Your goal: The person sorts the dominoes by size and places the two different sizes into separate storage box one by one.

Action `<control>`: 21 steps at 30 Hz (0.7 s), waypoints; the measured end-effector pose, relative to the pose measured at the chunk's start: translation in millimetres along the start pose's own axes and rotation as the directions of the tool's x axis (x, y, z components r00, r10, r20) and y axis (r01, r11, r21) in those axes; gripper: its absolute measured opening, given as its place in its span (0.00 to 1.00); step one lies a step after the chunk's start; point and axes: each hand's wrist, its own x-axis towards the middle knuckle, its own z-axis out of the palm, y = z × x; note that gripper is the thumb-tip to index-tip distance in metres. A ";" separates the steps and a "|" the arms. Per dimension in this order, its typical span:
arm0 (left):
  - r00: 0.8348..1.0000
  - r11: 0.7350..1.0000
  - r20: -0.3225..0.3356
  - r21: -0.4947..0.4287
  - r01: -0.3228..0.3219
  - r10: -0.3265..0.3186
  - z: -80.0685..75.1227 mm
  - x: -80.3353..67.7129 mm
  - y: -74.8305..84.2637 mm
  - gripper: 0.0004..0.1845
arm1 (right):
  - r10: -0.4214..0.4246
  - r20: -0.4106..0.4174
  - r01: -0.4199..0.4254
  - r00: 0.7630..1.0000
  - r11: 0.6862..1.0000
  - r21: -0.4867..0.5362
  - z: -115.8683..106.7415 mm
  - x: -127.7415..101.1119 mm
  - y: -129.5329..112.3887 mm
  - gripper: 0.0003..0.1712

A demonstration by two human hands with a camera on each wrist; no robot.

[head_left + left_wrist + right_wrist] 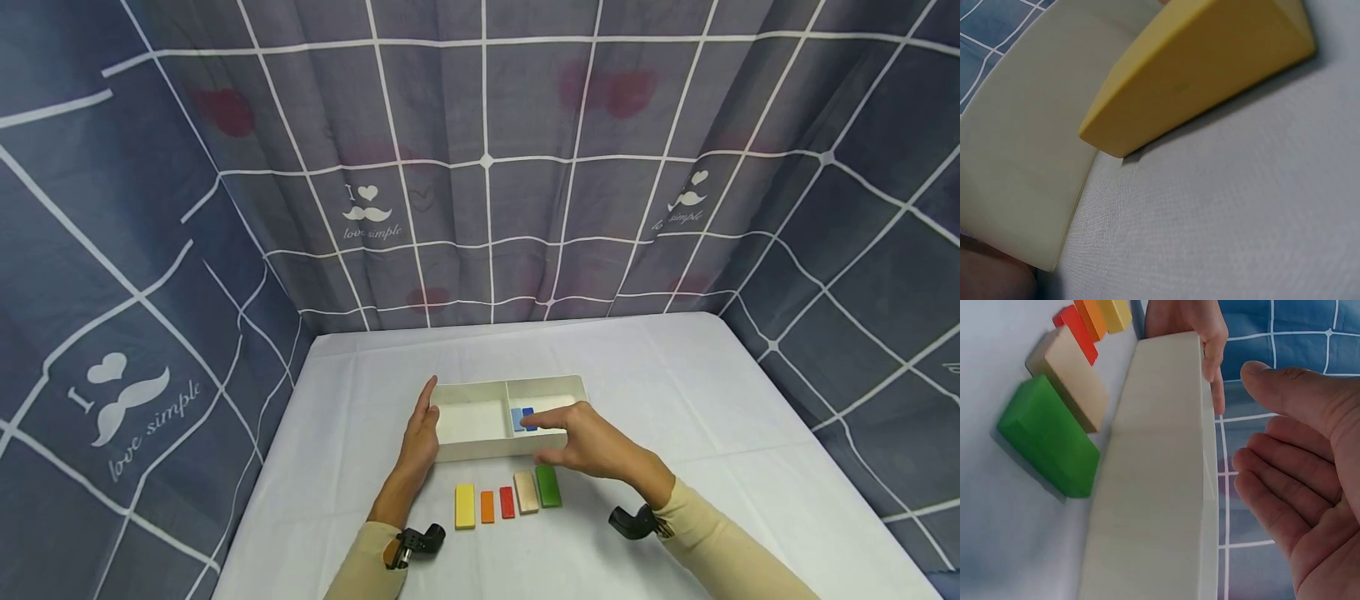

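Observation:
A white two-compartment box (472, 451) stands on the table. My left hand (417, 446) rests along its left end with fingers straight. Over the front of the right compartment hovers my right hand (600, 446), thumb and fingers apart and nothing between them, as the right wrist view also shows. Beneath its index finger lie a light blue block (517, 419) and a dark blue block (528, 412), partly covered by that finger. In front of the box are a yellow block (465, 507), an orange block (487, 507), a red block (507, 502), a beige block (526, 492) and a green block (548, 486).
A white cloth covers the table (360, 392). Dark grid-patterned curtains (450, 200) hang behind it and on both sides. Small black cameras (633, 523) are strapped at both wrists, low over the cloth.

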 end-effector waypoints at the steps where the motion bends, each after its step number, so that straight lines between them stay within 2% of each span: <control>1: 1.000 1.000 -0.002 0.002 0.002 -0.002 0.1 -0.1 0.0 0.31 | -0.005 0.003 0.005 1.000 1.000 0.003 1.4 -0.3 -0.6 0.30; 8: 1.000 1.000 -0.002 0.001 0.001 -0.001 0.3 0.2 -0.5 0.30 | 0.001 0.037 -0.002 0.999 0.999 0.032 10.5 -1.6 -7.8 0.28; 16: 1.000 1.000 -0.006 0.009 -0.013 0.013 0.5 1.3 0.3 0.31 | -0.010 0.041 0.009 0.999 0.999 0.032 25.2 -2.0 -10.8 0.28; 21: 1.000 1.000 -0.005 0.006 -0.007 0.007 -0.1 1.2 -0.8 0.31 | -0.009 0.045 0.006 0.999 0.998 0.068 36.5 -2.6 -10.4 0.28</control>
